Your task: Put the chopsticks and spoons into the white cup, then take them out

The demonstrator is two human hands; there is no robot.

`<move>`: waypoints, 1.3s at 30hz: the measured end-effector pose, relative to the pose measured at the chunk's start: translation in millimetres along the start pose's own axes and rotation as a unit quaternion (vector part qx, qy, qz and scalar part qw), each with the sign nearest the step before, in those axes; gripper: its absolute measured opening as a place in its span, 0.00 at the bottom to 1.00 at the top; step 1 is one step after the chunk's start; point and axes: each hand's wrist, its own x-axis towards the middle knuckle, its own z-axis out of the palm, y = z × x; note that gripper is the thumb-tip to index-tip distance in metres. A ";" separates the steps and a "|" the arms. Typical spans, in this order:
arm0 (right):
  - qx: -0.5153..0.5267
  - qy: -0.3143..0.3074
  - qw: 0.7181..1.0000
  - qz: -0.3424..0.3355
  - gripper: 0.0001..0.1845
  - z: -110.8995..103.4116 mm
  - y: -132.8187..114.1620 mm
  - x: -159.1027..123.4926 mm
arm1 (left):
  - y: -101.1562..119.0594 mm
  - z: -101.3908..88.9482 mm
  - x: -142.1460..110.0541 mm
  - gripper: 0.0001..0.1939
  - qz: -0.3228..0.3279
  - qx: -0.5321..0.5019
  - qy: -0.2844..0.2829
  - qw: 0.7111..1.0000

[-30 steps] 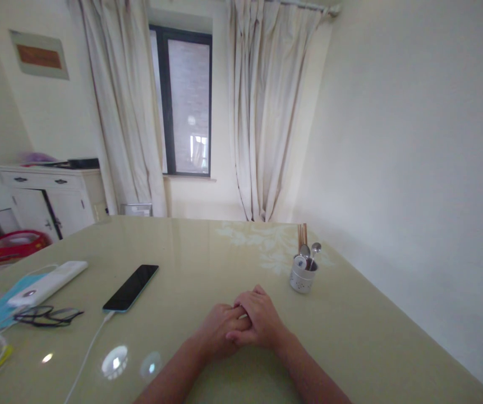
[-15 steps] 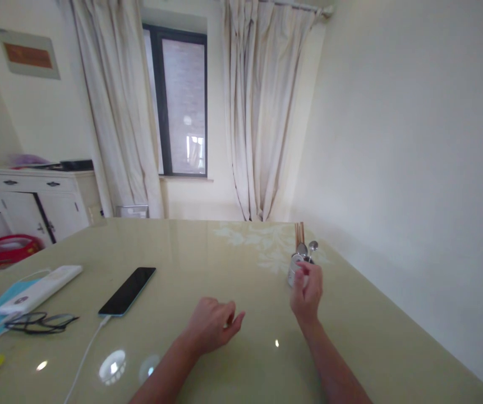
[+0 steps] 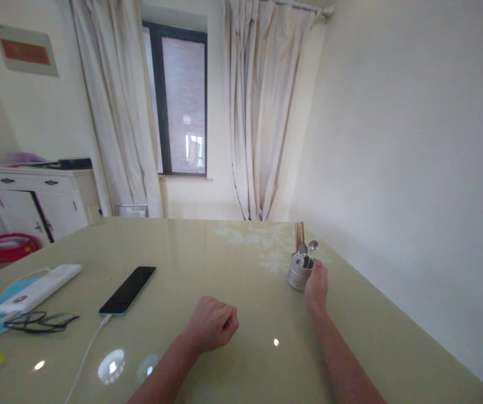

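The cup (image 3: pixel 295 279) stands upright on the table (image 3: pixel 249 261), spoons (image 3: pixel 313 246) and chopsticks (image 3: pixel 299 233) in it; my right hand (image 3: pixel 317 285) has just come round to its right side, so contact looks made, though with fingers hidden I can't tell whether the grip has closed. My left hand (image 3: pixel 211 324) is curled in a fist nearer me, holding nothing I can see.

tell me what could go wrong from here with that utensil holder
The right hand is at one side of the holder, so an uneven push could tip it. The tall wooden sticks and spoons rise well above its rim and might swing or spill out. On the glossy table, it could also slide.
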 end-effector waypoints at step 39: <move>0.129 -0.390 0.910 -0.053 0.31 26.0 -50.8 -89.5 | -0.4 -1.1 5.3 0.20 -0.236 -0.086 -0.050 0.967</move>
